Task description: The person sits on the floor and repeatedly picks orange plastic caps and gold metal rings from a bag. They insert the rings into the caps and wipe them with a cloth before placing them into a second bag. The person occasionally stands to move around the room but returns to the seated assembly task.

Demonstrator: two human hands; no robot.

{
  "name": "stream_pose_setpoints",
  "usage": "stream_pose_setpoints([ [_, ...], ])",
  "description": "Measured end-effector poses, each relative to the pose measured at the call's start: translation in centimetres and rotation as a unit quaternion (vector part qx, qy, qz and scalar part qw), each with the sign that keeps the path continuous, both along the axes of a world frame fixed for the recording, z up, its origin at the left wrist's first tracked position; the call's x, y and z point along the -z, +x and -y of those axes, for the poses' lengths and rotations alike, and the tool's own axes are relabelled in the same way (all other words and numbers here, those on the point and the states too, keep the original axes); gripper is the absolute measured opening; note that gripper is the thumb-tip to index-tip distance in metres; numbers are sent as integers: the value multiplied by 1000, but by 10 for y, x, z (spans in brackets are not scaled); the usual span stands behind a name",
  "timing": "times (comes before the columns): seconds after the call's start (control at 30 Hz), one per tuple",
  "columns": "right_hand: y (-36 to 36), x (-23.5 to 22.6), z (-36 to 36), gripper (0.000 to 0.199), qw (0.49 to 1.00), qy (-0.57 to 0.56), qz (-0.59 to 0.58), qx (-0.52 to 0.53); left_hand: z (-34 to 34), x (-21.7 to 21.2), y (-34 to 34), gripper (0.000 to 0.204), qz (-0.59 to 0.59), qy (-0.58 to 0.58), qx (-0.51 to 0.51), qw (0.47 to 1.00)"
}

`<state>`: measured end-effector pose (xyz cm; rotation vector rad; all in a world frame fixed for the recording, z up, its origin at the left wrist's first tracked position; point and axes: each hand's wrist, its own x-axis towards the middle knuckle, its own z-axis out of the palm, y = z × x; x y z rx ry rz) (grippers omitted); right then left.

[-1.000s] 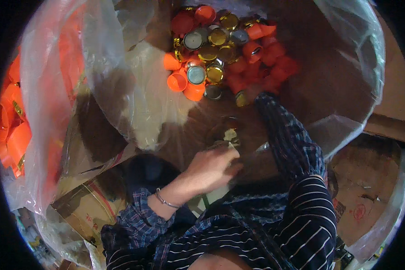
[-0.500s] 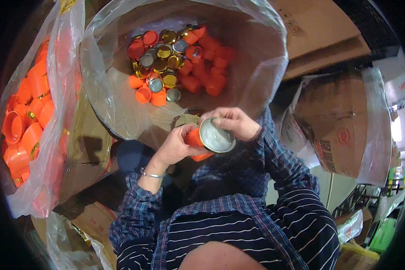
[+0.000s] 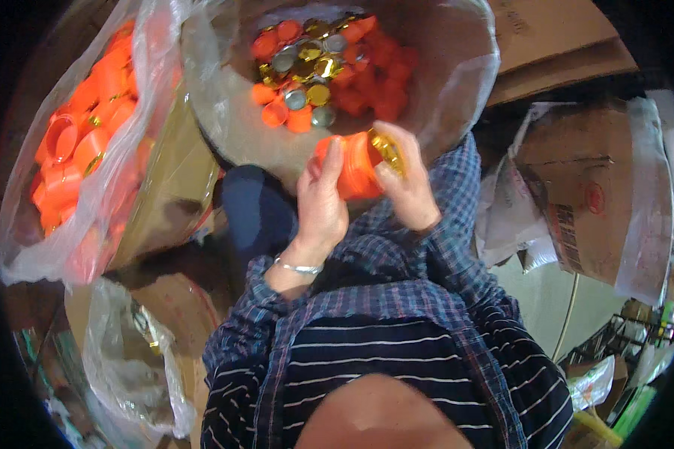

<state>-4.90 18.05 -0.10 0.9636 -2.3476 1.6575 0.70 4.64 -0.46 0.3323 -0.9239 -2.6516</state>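
Note:
My left hand [image 3: 320, 206] is closed around an orange plastic cap [image 3: 359, 168], held on its side over my lap. At its right end sits a shiny gold metal lid [image 3: 387, 153]. My right hand [image 3: 412, 183] grips that gold end with thumb and fingers. Whether the lid is fully seated on the orange cap I cannot tell. Just beyond my hands, a large plastic-lined box [image 3: 457, 86] holds several loose orange caps [image 3: 275, 114] mixed with gold and silver metal lids [image 3: 318, 95].
To the left stands a clear plastic bag [image 3: 153, 82] full of orange caps [image 3: 64, 138], beside a cardboard box [image 3: 176, 176]. An open carton with a clear liner [image 3: 127, 359] is at lower left. More cardboard boxes [image 3: 599, 202] stand at right.
The orange cap has turned from its silver hollow facing up to lying sideways with its gold end to the right. Both hands have risen slightly; the view has shifted.

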Motion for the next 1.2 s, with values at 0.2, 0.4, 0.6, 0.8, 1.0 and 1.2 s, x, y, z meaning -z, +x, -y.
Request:
stream_pose_setpoints([
  [0.2,8,-10,11,50,983,-103,123,-88,-3,-16,7,30,-6,-43,-22,999],
  [0.4,21,2,31,56,997,-34,-70,-11,-2,-25,14,34,23,-55,-43,997],
  [0.6,25,8,44,48,976,-192,95,-31,-1,-2,23,29,-18,-306,-117,945],
  [0.8,18,22,51,34,838,-334,432,-5,-7,9,24,27,-87,-486,-162,854],
  [1.0,5,27,44,49,987,-74,-137,-31,28,2,-3,39,108,18,65,992],
  [1.2,9,33,54,41,781,-418,461,-63,4,11,14,23,-132,-577,-196,782],
])
